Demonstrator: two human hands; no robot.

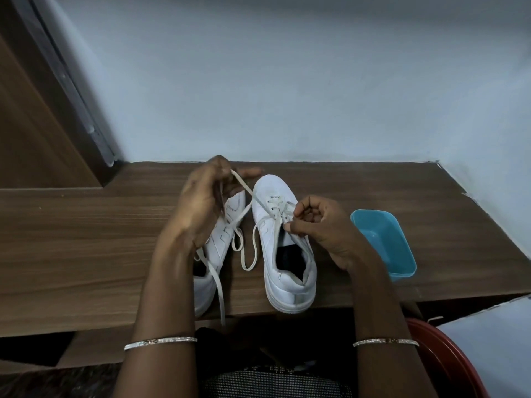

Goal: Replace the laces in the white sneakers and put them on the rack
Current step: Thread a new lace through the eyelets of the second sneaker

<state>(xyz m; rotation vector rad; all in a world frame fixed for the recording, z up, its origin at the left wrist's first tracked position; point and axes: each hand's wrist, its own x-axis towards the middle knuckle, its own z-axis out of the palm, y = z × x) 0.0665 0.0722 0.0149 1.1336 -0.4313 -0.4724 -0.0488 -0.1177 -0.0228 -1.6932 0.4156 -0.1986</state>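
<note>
1. Two white sneakers stood side by side on the wooden tabletop (86, 239), toes pointing to 12 o'clock and heels near the front edge.
2. The right hand (319, 228) pinched the white lace (244, 186) between thumb and fingertips at the eyelets of the right-hand sneaker (287, 282), its other fingers curled in.
3. The left hand (201, 202) was raised at 10 o'clock from that shoe, pinching the lace's free end; the lace ran taut from there to 4 o'clock, into the eyelets.
4. That hand and its wrist covered the front of the left-hand sneaker (221, 237), leaving only its side panel and heel in sight.
5. A slack loop of lace (249, 255) lay between the shoes, and a loose strand (219, 294) trailed from under the left wrist over the table's front edge at 6 o'clock.
6. A blue plastic tub (385, 245) sat at 3 o'clock from the right-hand sneaker, just beside the right hand.
7. A silver bangle (161, 342) circled each forearm.
8. A wooden door (34, 124) stood at 10 o'clock, a pale wall (287, 81) at 12, and a red plastic rim (448, 366) at 5 o'clock.
</note>
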